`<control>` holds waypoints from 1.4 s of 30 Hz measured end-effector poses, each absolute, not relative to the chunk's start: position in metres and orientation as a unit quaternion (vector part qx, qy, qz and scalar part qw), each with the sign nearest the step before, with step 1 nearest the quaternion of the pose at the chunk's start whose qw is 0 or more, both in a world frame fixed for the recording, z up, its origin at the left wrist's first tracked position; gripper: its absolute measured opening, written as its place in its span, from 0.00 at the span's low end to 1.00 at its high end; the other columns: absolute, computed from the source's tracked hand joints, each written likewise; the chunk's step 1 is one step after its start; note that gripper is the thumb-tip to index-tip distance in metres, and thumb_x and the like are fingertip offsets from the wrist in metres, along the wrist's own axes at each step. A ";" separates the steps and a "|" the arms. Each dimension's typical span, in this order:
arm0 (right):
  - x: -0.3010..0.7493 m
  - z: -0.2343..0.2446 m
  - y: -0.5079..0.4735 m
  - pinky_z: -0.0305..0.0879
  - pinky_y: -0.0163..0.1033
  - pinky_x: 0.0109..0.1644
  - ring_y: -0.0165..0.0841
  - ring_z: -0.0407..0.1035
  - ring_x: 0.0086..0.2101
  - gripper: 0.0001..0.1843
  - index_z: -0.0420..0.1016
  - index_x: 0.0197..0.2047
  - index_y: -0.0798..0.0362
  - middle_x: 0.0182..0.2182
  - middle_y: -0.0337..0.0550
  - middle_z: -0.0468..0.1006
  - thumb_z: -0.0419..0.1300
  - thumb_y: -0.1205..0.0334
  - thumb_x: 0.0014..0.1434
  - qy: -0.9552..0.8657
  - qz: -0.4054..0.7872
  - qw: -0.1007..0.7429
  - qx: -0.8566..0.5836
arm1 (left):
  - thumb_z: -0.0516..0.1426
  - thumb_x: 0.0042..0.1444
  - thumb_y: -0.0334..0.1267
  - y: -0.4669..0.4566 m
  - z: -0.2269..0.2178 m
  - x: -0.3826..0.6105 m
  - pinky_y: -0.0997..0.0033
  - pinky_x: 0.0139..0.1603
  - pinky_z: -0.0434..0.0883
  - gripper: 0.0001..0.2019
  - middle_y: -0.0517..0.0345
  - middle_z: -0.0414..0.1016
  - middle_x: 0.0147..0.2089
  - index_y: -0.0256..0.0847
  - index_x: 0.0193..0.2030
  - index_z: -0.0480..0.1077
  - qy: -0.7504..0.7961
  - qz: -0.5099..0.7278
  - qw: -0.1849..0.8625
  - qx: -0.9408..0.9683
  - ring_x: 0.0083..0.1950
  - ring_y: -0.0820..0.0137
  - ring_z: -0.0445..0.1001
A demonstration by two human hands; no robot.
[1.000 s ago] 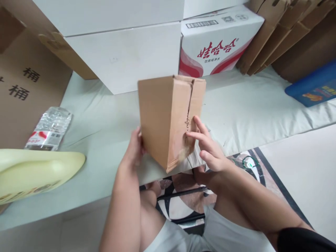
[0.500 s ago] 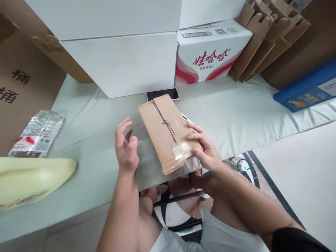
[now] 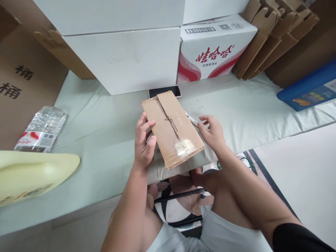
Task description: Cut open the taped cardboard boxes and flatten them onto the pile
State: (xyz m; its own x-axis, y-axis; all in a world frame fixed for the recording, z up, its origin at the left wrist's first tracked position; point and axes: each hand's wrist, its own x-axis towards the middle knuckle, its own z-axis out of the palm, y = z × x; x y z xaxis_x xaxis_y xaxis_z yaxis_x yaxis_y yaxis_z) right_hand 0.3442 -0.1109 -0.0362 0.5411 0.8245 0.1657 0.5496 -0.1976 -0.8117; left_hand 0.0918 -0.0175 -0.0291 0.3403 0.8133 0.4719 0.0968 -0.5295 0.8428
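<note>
- In the head view, the cardboard box (image 3: 160, 130) lies slanted on the pale cloth-covered surface (image 3: 241, 113), between the two hands; its torn seam faces up, and a tape patch (image 3: 184, 147) covers the seam's near end.
- The left hand (image 3: 144, 143) is loosely spread at the box's left side, thumb apart from the fingers; its fingertips are at the box edge, with no firm hold to be seen.
- The right hand (image 3: 212, 131) is half curled just right of the box, fingertips at the end of a thin white object (image 3: 191, 118); whether they pinch it cannot be told.
- The box's near corner sits close to the surface's near edge; a pull toward the body could tip it off, the left hand's light contact doing little to stop that.
- The thin object lies right along the box's right side; drawing it out carelessly could catch the cardboard and swing the box.
- A phone (image 3: 176, 91) lies just beyond the box's far end; a push away could shove it against the white carton (image 3: 126, 63).
- Sideways room is wider, rightward toward the blue package (image 3: 308, 92) and leftward toward the bottle (image 3: 42, 129).
</note>
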 end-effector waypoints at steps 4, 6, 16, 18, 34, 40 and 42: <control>0.351 -0.034 -0.094 0.69 0.51 0.49 0.48 0.74 0.47 0.21 0.78 0.54 0.52 0.47 0.55 0.79 0.60 0.54 0.61 -0.465 0.171 0.249 -0.832 | 0.53 0.69 0.58 -0.018 -0.029 0.092 0.42 0.70 0.70 0.22 0.40 0.59 0.77 0.48 0.60 0.71 0.305 0.487 0.375 0.728 0.79 0.48 0.59; 0.352 -0.031 -0.091 0.68 0.48 0.47 0.47 0.74 0.45 0.15 0.79 0.49 0.52 0.45 0.55 0.80 0.60 0.58 0.60 -0.449 0.188 0.241 -0.840 | 0.53 0.69 0.59 -0.018 -0.030 0.093 0.42 0.71 0.69 0.22 0.40 0.59 0.78 0.48 0.60 0.71 0.307 0.486 0.375 0.727 0.79 0.47 0.59; 0.366 -0.022 -0.102 0.54 0.28 0.20 0.24 0.63 0.19 0.16 0.61 0.35 0.48 0.21 0.28 0.63 0.65 0.53 0.52 -0.194 0.303 0.707 -0.609 | 0.52 0.68 0.61 -0.020 -0.028 0.093 0.41 0.72 0.67 0.25 0.39 0.59 0.77 0.47 0.60 0.71 0.320 0.471 0.377 0.730 0.79 0.47 0.58; 0.365 -0.020 -0.105 0.58 0.26 0.20 0.24 0.70 0.22 0.19 0.61 0.35 0.48 0.22 0.27 0.66 0.68 0.59 0.45 -0.164 0.314 0.767 -0.536 | 0.52 0.68 0.61 -0.019 -0.029 0.094 0.41 0.72 0.67 0.24 0.39 0.60 0.77 0.47 0.60 0.71 0.317 0.480 0.376 0.726 0.79 0.47 0.58; 0.313 0.023 -0.157 0.77 0.36 0.33 0.29 0.76 0.29 0.04 0.72 0.39 0.48 0.29 0.34 0.71 0.62 0.66 0.61 -0.533 0.012 0.692 -0.487 | 0.51 0.69 0.61 -0.020 -0.039 0.099 0.44 0.69 0.70 0.26 0.39 0.54 0.80 0.48 0.65 0.66 0.291 0.489 0.356 0.741 0.80 0.45 0.56; 0.277 0.044 -0.173 0.72 0.35 0.26 0.28 0.71 0.25 0.14 0.70 0.36 0.49 0.26 0.36 0.70 0.57 0.78 0.53 -0.686 -0.008 0.537 -0.491 | 0.54 0.67 0.62 -0.020 -0.047 0.103 0.48 0.69 0.70 0.29 0.41 0.46 0.83 0.51 0.68 0.62 0.260 0.500 0.373 0.737 0.81 0.45 0.55; 0.277 0.042 -0.172 0.69 0.34 0.24 0.28 0.70 0.24 0.14 0.68 0.36 0.48 0.25 0.35 0.70 0.57 0.78 0.53 -0.685 -0.002 0.530 -0.500 | 0.55 0.67 0.62 -0.020 -0.046 0.103 0.46 0.70 0.70 0.28 0.41 0.46 0.82 0.51 0.67 0.63 0.254 0.504 0.376 0.735 0.81 0.45 0.55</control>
